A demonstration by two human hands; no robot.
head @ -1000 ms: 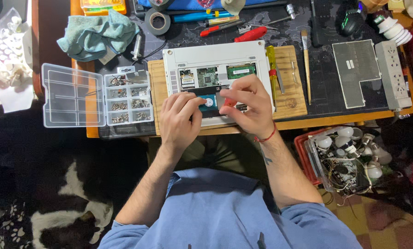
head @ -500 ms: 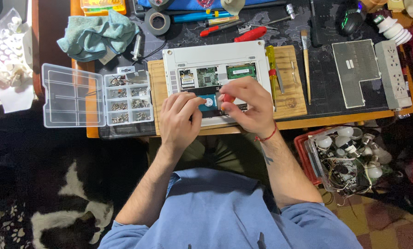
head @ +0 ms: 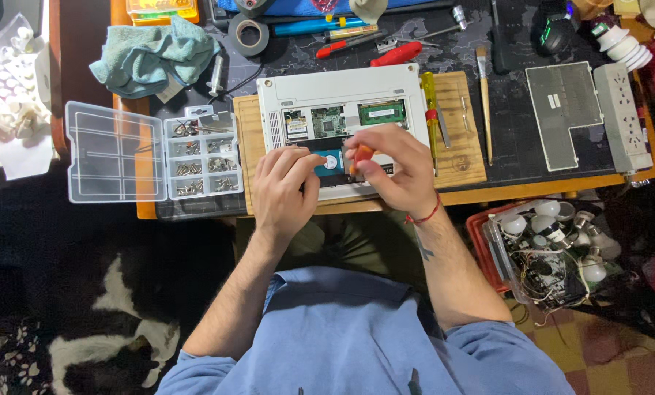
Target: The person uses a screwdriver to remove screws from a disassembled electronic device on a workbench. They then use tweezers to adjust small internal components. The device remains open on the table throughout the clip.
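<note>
Two hands: both meet over the opened laptop (head: 342,110), which lies underside up, cover off, on a wooden board (head: 459,132) at the desk's near edge.
Right hand: the right hand (head: 397,172) is curled, thumb and fingers pinching a small red-handled screwdriver (head: 362,153) held roughly upright over the blue drive (head: 330,161).
Left hand: the left hand (head: 287,186) lies palm down, fingers together and slightly bent, fingertips resting on the laptop just beside the drive.
Poor view: the driver tip is hidden by the fingers, so whether it sits in a screw head cannot be told.
Doing it well: I judge the driver should stand square to the screw, with steady downward pressure and slow turns from the fingertips, so the head does not strip.
Bracing: the left hand would best press the chassis flat so it does not slide on the board.
Small parts: the open clear organiser box (head: 199,157) lies just left of the board, handy for loose screws.
Risk: a slip could scrape the green circuit boards (head: 327,121) just beyond the drive.
</note>
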